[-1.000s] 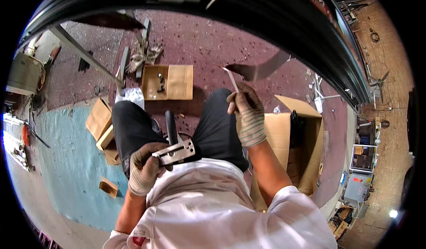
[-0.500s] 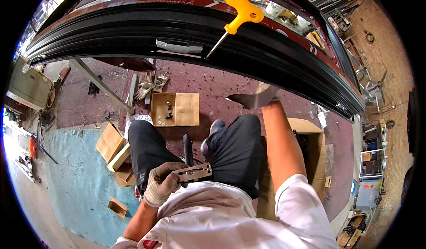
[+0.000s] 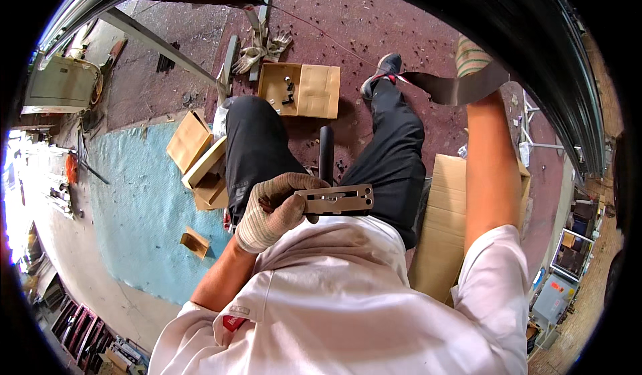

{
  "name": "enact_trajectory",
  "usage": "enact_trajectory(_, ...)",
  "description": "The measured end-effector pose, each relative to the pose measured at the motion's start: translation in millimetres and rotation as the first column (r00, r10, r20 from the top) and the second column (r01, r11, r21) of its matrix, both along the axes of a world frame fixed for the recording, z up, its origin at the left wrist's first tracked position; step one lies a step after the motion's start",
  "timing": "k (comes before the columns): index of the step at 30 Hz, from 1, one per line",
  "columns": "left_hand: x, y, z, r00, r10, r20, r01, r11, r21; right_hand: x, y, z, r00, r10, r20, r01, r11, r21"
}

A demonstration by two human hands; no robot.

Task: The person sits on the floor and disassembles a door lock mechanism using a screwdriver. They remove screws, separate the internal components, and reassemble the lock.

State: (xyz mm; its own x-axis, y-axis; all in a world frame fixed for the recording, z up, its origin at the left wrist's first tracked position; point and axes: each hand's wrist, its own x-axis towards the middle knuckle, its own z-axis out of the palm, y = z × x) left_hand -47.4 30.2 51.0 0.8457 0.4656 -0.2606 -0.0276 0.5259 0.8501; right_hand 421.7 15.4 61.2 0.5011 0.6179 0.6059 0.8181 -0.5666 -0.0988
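My left hand (image 3: 277,211), in a knitted work glove with a beige cuff, is closed around one end of a flat metal plate fitting (image 3: 341,200) with slots and holes, held in front of my lap. My right arm reaches far forward. Of my gloved right hand (image 3: 470,55) only the striped glove cuff part shows; its fingers are hidden around the black frame profile (image 3: 528,34). A dark, thin curved strip (image 3: 455,88) lies across the right wrist, its narrow end pointing left. Whether the hand holds it I cannot tell.
An open cardboard box (image 3: 319,90) with small black and white parts lies on the floor. Work gloves (image 3: 264,50) lie beyond it. Flattened cardboard (image 3: 438,228) stands by my right leg, small cartons (image 3: 194,151) by my left. A dark upright post (image 3: 326,154) rises between my legs.
The view has tilted down, so the yellow-handled tool on the frame has left the picture. The metal fitting stays in my left hand. My right hand and the dark strip appear further up and right.
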Motion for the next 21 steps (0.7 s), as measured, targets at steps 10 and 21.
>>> enact_trajectory(10,8,1,7,0.995,0.016,-0.098,-0.008,0.997,0.076,16,3,6,1.0,-0.024,-0.016,0.025,0.999,0.03)
enact_trajectory(21,4,-3,-3,0.993,0.053,-0.107,-0.045,0.996,0.078,18,6,-3,0.993,-0.093,-0.069,0.091,0.995,-0.028)
